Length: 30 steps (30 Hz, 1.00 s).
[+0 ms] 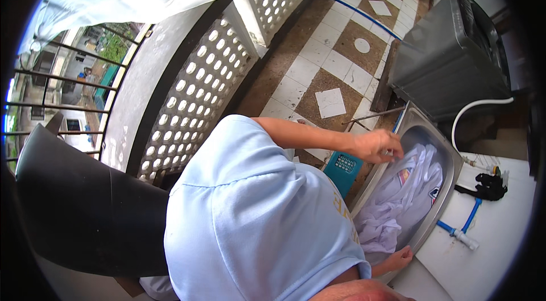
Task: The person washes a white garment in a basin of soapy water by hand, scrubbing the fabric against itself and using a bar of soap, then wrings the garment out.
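A steel sink basin (418, 116) holds wet white clothes (398, 198), bunched up, with a few coloured patches showing. Over the far left side of the basin, my left hand (376, 146) is raised above the cloth with its fingers curled in. Slight blur and the bend of the fingers hide what it pinches, if anything. Low in the picture, my right hand (398, 259) is at the near end of the basin, beside its rim. Its fingers are drawn together, and whatever they grip is hidden from this angle. My light blue shirt covers much of the middle.
A dark grey washing machine (449, 56) stands beyond the basin, with a white hose (463, 110) beside it. Blue pipes (471, 216) and a black cloth (490, 186) are at the right. A teal crate (344, 170) sits below the basin's left side. A perforated wall (196, 90) borders the tiled floor.
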### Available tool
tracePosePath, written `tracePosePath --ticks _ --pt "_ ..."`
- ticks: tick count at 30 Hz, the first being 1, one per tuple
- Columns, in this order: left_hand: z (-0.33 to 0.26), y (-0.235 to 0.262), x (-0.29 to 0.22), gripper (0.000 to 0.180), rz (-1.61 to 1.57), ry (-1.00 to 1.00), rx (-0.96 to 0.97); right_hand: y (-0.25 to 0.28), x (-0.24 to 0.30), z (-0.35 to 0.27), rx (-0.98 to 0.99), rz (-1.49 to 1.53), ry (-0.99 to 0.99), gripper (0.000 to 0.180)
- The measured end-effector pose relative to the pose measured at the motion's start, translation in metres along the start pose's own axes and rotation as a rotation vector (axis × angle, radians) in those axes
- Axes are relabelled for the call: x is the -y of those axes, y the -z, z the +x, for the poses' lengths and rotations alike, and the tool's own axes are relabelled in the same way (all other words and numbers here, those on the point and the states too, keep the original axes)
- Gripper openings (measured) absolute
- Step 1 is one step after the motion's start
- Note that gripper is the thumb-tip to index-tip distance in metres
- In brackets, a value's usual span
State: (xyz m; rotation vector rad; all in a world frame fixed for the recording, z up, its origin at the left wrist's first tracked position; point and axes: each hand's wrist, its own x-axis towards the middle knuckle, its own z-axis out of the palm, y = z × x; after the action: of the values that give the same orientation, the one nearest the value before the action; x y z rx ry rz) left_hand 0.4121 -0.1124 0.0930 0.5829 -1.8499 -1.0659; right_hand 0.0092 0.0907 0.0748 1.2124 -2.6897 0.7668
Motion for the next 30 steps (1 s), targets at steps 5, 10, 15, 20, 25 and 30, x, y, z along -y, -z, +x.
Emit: tracePosePath --ticks 5,10,15,20,25,30 --pt "-0.082 0.148 -0.025 0.017 0.331 0.177 -0.425 -0.012 0.124 0.022 0.031 0.196 0.234 0.04" --pt "-0.174 0.252 -0.06 0.018 0.677 0.288 -0.702 -0.066 0.279 -0.003 0.223 0.406 0.471 0.028" --pt "-0.262 0.319 -0.099 0.022 0.967 0.34 -0.945 -0.15 0.42 -0.058 0.562 0.404 0.853 0.028" --pt "-0.328 0.348 -0.146 0.025 1.206 0.462 -1.175 -0.219 0.501 -0.121 0.856 0.321 1.0 0.028" --pt "-0.372 0.345 -0.176 0.027 1.372 0.7 -1.295 -0.264 0.536 -0.145 1.075 0.139 1.134 0.029" --pt "-0.396 0.316 -0.185 0.033 1.487 1.105 -1.327 -0.31 0.539 -0.147 1.195 -0.013 1.257 0.026"
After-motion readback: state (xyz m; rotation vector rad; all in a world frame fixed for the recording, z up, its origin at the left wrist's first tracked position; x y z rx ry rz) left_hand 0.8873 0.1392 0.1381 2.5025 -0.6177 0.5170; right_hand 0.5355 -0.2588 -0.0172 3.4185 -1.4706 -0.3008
